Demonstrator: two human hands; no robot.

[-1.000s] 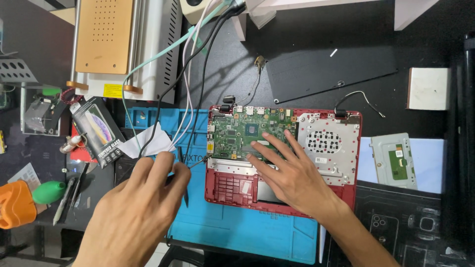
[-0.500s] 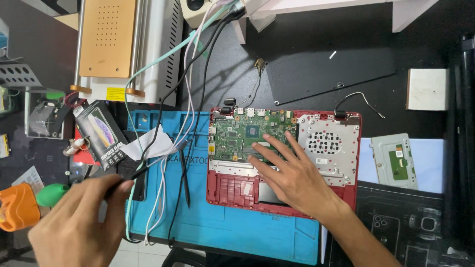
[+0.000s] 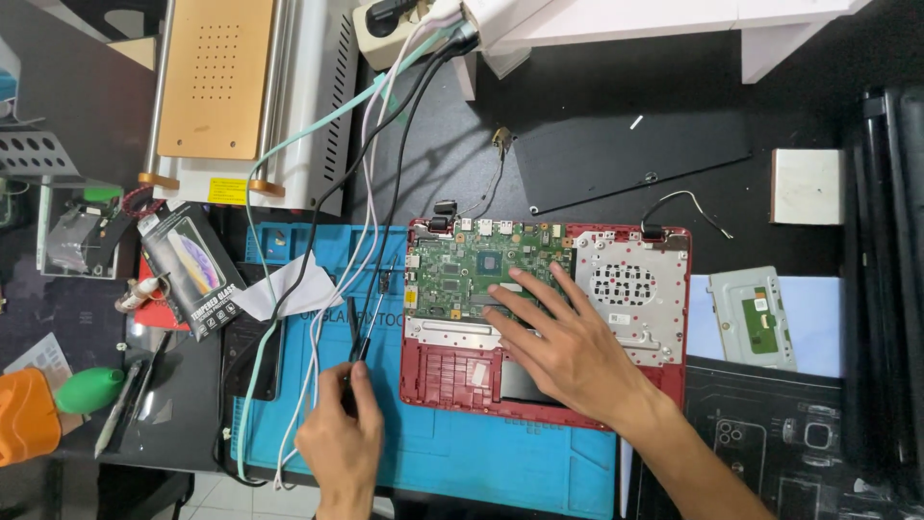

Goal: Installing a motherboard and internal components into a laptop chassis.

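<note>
An opened red laptop base (image 3: 664, 385) lies on a blue work mat (image 3: 452, 462), with its green circuit board (image 3: 481, 265) and a silver perforated plate (image 3: 630, 289) exposed. My right hand (image 3: 568, 342) rests flat on the base, fingers spread over the board's lower edge. To the left, my left hand (image 3: 342, 443) grips a thin black screwdriver (image 3: 371, 318) that points up toward the laptop's left edge, its tip beside the cables.
Black, white and pale green cables (image 3: 327, 241) run down across the mat. A boxed screen protector (image 3: 192, 265), a green blower (image 3: 87, 390) and an orange object (image 3: 24, 419) lie left. A machine with an orange plate (image 3: 217, 82) stands behind. A small touchpad board (image 3: 756, 318) lies right.
My left hand swung out to the lower left, then came back to the mat holding the black screwdriver. My right hand stayed on the laptop base.
</note>
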